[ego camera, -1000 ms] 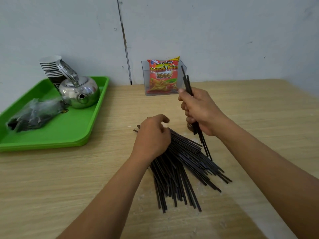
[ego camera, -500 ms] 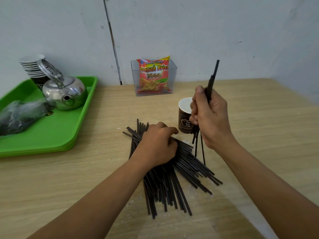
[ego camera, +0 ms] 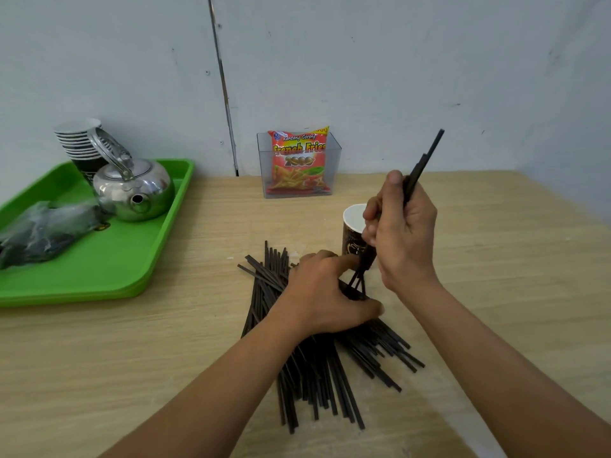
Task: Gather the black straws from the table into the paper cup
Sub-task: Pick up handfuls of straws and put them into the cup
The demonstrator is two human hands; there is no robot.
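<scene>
- head view: the right grip (ego camera: 401, 233), a bare hand, is closed in a fist around a small bundle of black straws, the held straws (ego camera: 426, 160).
- the bundle is tilted, its upper ends sticking out above the thumb toward the wall (ego camera: 363, 61). its lower ends splay out below the fist, just in front of the paper cup (ego camera: 352, 226).
- the paper cup stands upright on the bench (ego camera: 496, 259), dark brown outside and white inside. it is partly hidden behind the right grip, and none of the held straws can be seen inside it.
- the left grip (ego camera: 325, 292), also a bare hand, lies on top of the loose straws (ego camera: 317, 368). its fingers and thumb are curled around part of the heap, and the index finger reaches toward the lower ends of the held straws.
- the loose straws lie flat on the bench in a fanned heap, just in front of the cup and under the left forearm.
- a green tray (ego camera: 99, 259) sits on the left side of the bench. it holds a shiny metal kettle (ego camera: 135, 190), a stack of cups (ego camera: 79, 140) behind the kettle and a crumpled plastic bag (ego camera: 46, 226).
- at the back, against the wall, a clear box (ego camera: 334, 180) holds a red snack packet (ego camera: 299, 160).
</scene>
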